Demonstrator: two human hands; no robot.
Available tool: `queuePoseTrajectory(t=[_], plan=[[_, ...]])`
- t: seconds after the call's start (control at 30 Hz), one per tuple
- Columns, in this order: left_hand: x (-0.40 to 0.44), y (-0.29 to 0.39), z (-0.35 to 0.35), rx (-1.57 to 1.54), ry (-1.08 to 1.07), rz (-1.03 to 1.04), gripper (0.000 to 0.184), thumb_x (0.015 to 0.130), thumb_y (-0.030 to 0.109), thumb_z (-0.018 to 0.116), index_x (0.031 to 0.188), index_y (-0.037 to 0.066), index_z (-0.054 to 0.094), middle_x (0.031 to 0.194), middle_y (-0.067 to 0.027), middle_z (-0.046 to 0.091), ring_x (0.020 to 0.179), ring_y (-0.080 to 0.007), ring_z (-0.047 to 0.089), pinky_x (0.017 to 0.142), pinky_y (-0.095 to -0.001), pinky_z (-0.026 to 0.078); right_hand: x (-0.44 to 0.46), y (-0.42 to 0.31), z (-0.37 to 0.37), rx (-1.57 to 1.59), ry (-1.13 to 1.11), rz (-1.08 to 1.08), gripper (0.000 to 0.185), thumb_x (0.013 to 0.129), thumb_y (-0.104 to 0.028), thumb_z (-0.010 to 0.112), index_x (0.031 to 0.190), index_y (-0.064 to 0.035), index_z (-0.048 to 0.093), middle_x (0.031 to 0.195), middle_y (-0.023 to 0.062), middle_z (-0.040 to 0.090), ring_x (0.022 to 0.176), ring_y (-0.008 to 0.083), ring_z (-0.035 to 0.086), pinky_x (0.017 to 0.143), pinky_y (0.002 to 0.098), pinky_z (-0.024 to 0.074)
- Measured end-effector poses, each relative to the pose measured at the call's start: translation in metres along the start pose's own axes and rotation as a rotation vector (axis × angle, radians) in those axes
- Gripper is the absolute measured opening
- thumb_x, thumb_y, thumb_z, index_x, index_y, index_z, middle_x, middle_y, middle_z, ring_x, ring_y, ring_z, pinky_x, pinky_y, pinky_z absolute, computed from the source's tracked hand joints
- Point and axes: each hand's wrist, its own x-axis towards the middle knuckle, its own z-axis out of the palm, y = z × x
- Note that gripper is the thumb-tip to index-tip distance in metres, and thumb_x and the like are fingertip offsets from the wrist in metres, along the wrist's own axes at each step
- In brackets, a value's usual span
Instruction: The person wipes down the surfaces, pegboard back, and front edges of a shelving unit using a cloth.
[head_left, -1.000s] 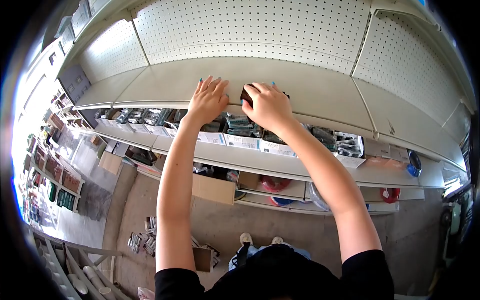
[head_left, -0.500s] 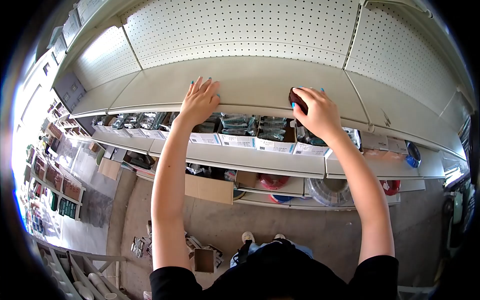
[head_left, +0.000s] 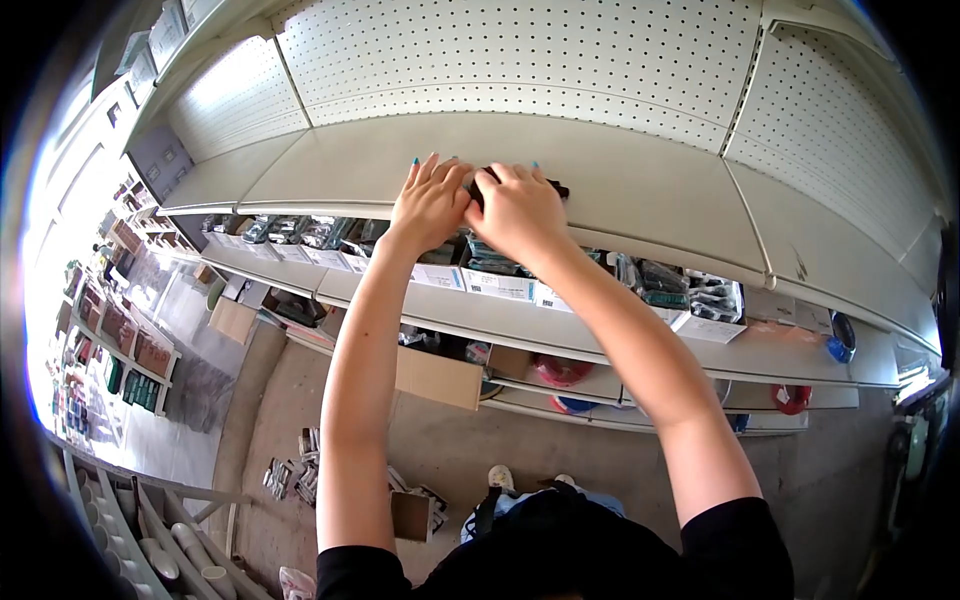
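My right hand point(head_left: 522, 210) presses a dark brown, folded cloth point(head_left: 561, 190) onto the upper shelf point(head_left: 650, 195). Most of the cloth is hidden under the palm and fingers; a bit of it sticks out on the right. Beside it, my left hand point(head_left: 432, 208) lies on the same shelf near the front edge, fingers stretched out. The two hands touch or overlap slightly at the fingers. Just below the shelf edge are open white boxes point(head_left: 500, 285) filled with items in clear bags.
A perforated back panel point(head_left: 520, 60) rises behind the shelf. Lower shelves hold an open cardboard box point(head_left: 437, 377), a red coil point(head_left: 562, 370) and a blue roll point(head_left: 841, 338). On the floor lie scattered small packs point(head_left: 292, 478) and an open carton point(head_left: 411, 515).
My right hand has slid left along the shelf with the cloth, from well apart to right against my left hand. The view has shifted slightly; my left hand stays on the shelf.
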Motion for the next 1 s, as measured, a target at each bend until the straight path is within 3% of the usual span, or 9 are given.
queuePoseTrajectory(t=[0.17,0.37,0.4,0.47,0.57,0.87,0.9,1.0], plan=[[-0.001,-0.003,0.001,0.004,0.019,0.004,0.041,0.095,0.027,0.032,0.132,0.017,0.044,0.141,-0.0064,0.041,0.136,-0.0305,0.029,0.114,-0.0464,0.019,-0.001,0.004,0.005,0.048,0.069,-0.062,0.040,0.079,-0.034,0.060,0.107,-0.0061,0.064,0.106,0.0144,0.064,0.098,0.0302,0.060,0.099,0.0466,0.0416],[-0.001,-0.001,-0.002,-0.011,-0.011,-0.023,0.044,0.091,0.021,0.034,0.134,0.018,0.043,0.143,-0.0054,0.039,0.138,-0.0296,0.026,0.115,-0.0450,0.015,-0.030,0.033,-0.033,0.013,0.096,-0.134,0.041,0.075,-0.032,0.068,0.109,-0.0090,0.063,0.112,0.0098,0.063,0.103,0.0264,0.061,0.095,0.0427,0.0458],[-0.001,0.000,-0.003,-0.007,-0.017,-0.025,0.044,0.091,0.021,0.034,0.134,0.018,0.043,0.143,-0.0055,0.039,0.138,-0.0297,0.025,0.115,-0.0448,0.015,-0.037,0.041,-0.043,0.007,0.040,-0.109,0.050,0.073,-0.034,0.072,0.115,-0.0093,0.061,0.117,0.0103,0.061,0.108,0.0272,0.059,0.096,0.0426,0.0454],[-0.002,0.000,-0.003,-0.027,-0.013,-0.020,0.044,0.090,0.021,0.034,0.133,0.017,0.044,0.143,-0.0063,0.040,0.138,-0.0300,0.025,0.115,-0.0448,0.015,-0.050,0.059,-0.066,-0.007,-0.081,-0.091,0.064,0.070,-0.037,0.075,0.125,-0.0111,0.054,0.127,0.0114,0.055,0.117,0.0293,0.053,0.102,0.0448,0.0406],[-0.002,-0.002,0.000,-0.029,0.020,0.000,0.042,0.092,0.024,0.033,0.132,0.016,0.044,0.141,-0.0087,0.041,0.137,-0.0310,0.026,0.115,-0.0446,0.016,-0.063,0.085,-0.095,-0.068,-0.298,-0.041,0.086,0.065,-0.040,0.079,0.137,-0.0146,0.039,0.139,0.0111,0.042,0.129,0.0302,0.041,0.113,0.0480,0.0255],[-0.002,0.005,0.001,-0.019,0.062,-0.003,0.043,0.091,0.021,0.034,0.131,0.016,0.046,0.140,-0.0104,0.043,0.137,-0.0315,0.027,0.115,-0.0443,0.016,-0.064,0.074,-0.086,-0.197,-0.223,-0.028,0.081,0.062,-0.019,0.081,0.132,-0.0128,0.042,0.131,0.0084,0.046,0.119,0.0282,0.049,0.106,0.0428,0.0357],[-0.002,0.005,0.001,-0.015,0.062,0.001,0.042,0.091,0.021,0.034,0.131,0.016,0.046,0.140,-0.0102,0.043,0.137,-0.0316,0.027,0.115,-0.0444,0.016,-0.062,0.073,-0.083,-0.202,-0.193,-0.084,0.075,0.063,-0.019,0.080,0.128,-0.0036,0.046,0.125,0.0131,0.050,0.118,0.0289,0.048,0.105,0.0440,0.0364],[-0.002,0.004,0.004,-0.024,0.100,0.023,0.040,0.092,0.024,0.034,0.129,0.016,0.048,0.137,-0.0105,0.046,0.136,-0.0318,0.029,0.115,-0.0448,0.018,-0.053,0.063,-0.071,-0.183,-0.176,-0.110,0.073,0.064,-0.019,0.079,0.127,-0.0023,0.046,0.124,0.0141,0.050,0.118,0.0300,0.049,0.104,0.0441,0.0373]])
